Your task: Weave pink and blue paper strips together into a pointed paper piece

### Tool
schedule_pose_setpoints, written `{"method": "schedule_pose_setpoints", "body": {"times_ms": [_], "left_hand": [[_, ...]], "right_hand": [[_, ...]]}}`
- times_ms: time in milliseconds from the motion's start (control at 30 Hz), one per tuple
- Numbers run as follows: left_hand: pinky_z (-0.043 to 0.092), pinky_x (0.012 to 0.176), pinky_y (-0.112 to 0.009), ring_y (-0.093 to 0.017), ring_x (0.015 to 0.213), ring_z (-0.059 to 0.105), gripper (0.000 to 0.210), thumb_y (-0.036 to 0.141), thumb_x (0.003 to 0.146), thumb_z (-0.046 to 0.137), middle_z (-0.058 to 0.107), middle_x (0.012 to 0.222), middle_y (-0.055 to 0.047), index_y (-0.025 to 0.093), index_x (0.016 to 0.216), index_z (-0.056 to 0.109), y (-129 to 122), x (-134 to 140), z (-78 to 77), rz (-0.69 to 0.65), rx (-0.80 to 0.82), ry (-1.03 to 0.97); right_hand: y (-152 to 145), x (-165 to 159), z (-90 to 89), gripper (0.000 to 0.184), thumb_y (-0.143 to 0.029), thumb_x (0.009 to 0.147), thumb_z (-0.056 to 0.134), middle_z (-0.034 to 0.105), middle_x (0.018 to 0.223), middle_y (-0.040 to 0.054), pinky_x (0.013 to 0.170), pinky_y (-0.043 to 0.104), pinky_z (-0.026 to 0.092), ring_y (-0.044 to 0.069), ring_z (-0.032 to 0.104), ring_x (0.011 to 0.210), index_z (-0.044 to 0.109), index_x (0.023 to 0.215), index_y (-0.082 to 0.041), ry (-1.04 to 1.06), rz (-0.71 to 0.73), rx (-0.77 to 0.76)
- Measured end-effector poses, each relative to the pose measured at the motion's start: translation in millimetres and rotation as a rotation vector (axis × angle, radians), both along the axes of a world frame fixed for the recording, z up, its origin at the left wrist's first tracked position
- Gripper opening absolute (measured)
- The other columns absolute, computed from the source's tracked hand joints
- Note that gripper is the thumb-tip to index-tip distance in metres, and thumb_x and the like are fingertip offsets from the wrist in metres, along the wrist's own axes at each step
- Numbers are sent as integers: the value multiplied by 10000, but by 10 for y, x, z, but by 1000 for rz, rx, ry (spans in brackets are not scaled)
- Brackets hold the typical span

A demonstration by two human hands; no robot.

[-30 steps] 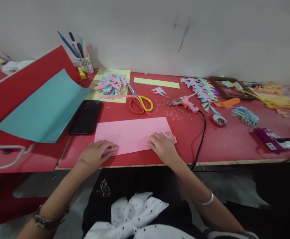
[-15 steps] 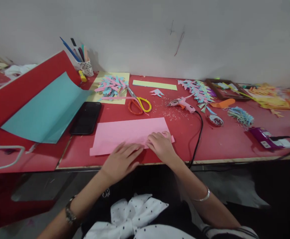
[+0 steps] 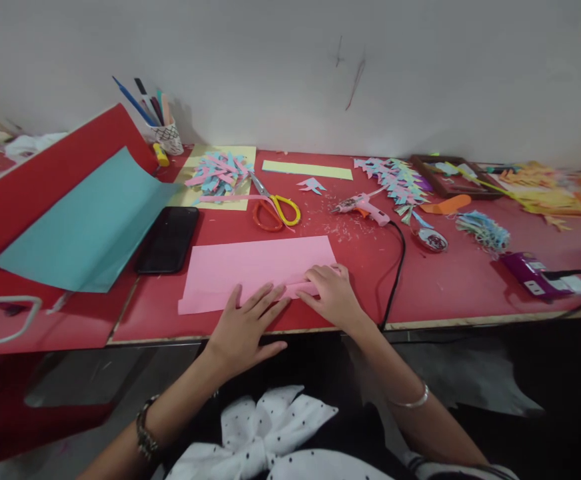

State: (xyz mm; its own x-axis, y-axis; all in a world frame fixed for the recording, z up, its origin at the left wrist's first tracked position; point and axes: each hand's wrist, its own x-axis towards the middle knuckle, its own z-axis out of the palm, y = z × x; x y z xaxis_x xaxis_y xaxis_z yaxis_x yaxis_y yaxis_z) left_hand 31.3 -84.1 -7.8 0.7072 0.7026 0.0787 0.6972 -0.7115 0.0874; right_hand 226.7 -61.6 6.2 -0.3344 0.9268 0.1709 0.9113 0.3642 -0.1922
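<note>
A sheet of pink paper (image 3: 250, 263) lies on the red table before me, with a narrow strip folded up along its near edge. My left hand (image 3: 248, 327) is open, its spread fingertips pressing on the folded edge near the middle. Farther right, my right hand (image 3: 334, 293) has its thumb and fingers closed on the fold, close to the paper's right end. Beyond the sheet lie scissors (image 3: 276, 208) with one red and one yellow handle. A pink glue gun (image 3: 363, 208) rests to their right.
A black phone (image 3: 168, 240) and a blue-green sheet (image 3: 90, 220) lie at left. Cut paper strips (image 3: 220, 172) sit on yellow paper at the back. The glue gun's black cord (image 3: 398, 273) runs over the front edge. A purple power adapter (image 3: 533, 275) is at right.
My left hand has spread its fingers and thumb wider on the paper. My right hand has shifted slightly right, its thumb now apart along the fold. The view has moved slightly.
</note>
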Motion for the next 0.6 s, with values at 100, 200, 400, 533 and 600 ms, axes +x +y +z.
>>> {"method": "schedule_pose_setpoints", "body": {"times_ms": [100,200,400,533,600], "left_hand": [[160,1022,-485,-215,1222,360,611,607,797,260,417,1336,-35,266,1298,337,-1,0,-4,3,23,-9],[139,1029,-475,-211,1216,368,609,606,797,261,425,1330,-40,264,1293,348,-3,-7,-7,2,28,-19],[112,1031,-473,-200,1229,348,608,598,807,240,409,1341,-23,261,1308,314,-1,-25,-22,0,17,-37],[97,1037,-451,-189,1234,340,611,600,806,237,403,1345,-13,264,1313,302,5,-30,-24,-9,21,-45],[103,1037,-442,-190,1234,342,616,602,803,248,405,1345,-11,263,1314,299,9,-36,-19,-13,27,-39]], "right_hand": [[-20,97,-11,182,-342,801,510,628,845,27,837,337,202,182,531,834,544,830,-166,-18,-7,10],[-22,133,-13,202,-347,830,463,623,828,34,817,336,218,184,532,824,548,804,-165,-60,-14,-1],[-22,135,-27,239,-362,852,421,618,807,34,789,315,247,181,526,800,551,790,-171,-62,-23,20],[-27,143,-34,259,-382,849,419,619,795,37,776,303,266,181,525,796,553,781,-171,-40,-43,37],[-27,144,-32,269,-385,850,414,617,787,40,767,299,274,182,526,792,554,775,-168,-35,-57,34]]}}
